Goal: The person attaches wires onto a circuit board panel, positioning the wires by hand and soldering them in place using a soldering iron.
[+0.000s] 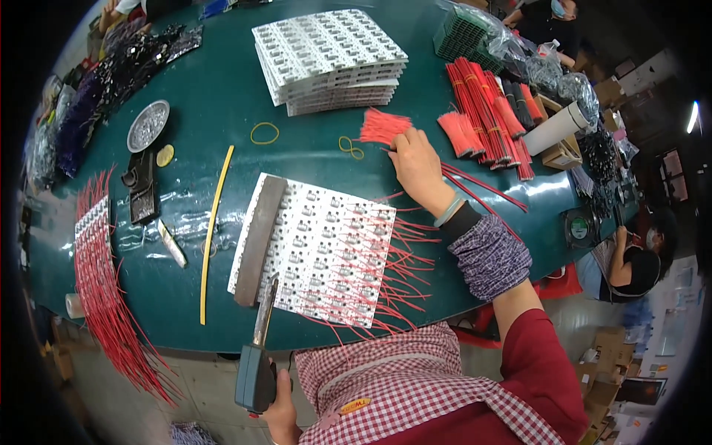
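My left hand (280,408) is closed around the handle of a dark soldering gun (254,377). Its metal tip reaches up to the white circuit board panel (300,245) lying on the green table. Across the panel's left side lies a flat brown bar (261,241). Thin red wires (404,256) are attached over the right part of the panel and stick out past its edge. Beyond the panel, my right hand (415,163) has its fingers closed at the near end of a bundle of short red wires (384,126); the fingertips are partly hidden.
A tall stack of panels (330,55) stands at the back. More red wire bundles (482,111) lie at the right. To the left are a metal bowl (148,126), a yellow strip (216,237) and a wired panel (100,259). Another person (630,259) sits at far right.
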The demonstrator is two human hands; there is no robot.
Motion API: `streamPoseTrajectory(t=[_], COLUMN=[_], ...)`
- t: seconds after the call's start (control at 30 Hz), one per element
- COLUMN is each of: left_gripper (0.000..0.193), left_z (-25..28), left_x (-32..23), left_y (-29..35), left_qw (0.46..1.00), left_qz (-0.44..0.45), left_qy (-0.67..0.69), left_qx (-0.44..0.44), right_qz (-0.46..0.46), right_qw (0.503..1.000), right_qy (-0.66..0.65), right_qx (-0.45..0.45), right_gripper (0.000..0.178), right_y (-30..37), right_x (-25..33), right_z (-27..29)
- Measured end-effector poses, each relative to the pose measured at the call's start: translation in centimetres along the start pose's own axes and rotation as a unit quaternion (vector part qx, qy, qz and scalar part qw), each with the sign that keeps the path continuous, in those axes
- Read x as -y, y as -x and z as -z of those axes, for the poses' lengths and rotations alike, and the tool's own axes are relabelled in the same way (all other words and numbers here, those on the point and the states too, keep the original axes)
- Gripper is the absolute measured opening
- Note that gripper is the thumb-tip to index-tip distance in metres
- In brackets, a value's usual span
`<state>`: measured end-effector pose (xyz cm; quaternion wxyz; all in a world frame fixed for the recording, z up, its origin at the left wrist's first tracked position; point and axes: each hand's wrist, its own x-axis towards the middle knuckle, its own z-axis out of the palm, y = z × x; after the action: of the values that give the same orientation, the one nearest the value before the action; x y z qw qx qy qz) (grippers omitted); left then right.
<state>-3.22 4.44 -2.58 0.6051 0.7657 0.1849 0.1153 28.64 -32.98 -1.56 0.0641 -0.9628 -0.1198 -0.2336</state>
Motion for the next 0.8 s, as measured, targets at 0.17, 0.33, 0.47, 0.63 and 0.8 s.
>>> streamPoseTrajectory(t=[0.17,0.33,0.47,0.63,0.8], left_gripper=[0.041,0.035,0.044,0.055,0.057], left_z=[0.0,-1.4,-1.2,-1.1,-1.7], left_x=[0.0,-2.2,-3.3,-5.1,-6.4], left_y=[-0.6,-2.3,-2.9,-3.6,-3.8], left_qw=[0.997,0.996,0.994,0.981,0.979], left_qz=[0.066,0.021,-0.032,0.064,0.019], left_qy=[0.015,-0.082,-0.099,-0.159,-0.190], left_qx=[-0.030,0.013,0.024,0.086,0.077], right_qz=[0.021,0.069,0.050,0.049,0.062], right_qw=[1.000,0.997,0.998,0.997,0.996], right_qy=[0.011,0.033,0.041,0.046,0.039], right_qx=[0.018,-0.012,-0.016,-0.027,-0.047], right_gripper=[0.019,0.013,0.014,0.018,0.012], right_y=[-0.7,-2.6,-3.8,-3.3,-3.3], right_x=[0.0,0.0,0.9,0.1,0.2], right_z=[-1.3,-1.1,-2.6,-2.7,-2.8])
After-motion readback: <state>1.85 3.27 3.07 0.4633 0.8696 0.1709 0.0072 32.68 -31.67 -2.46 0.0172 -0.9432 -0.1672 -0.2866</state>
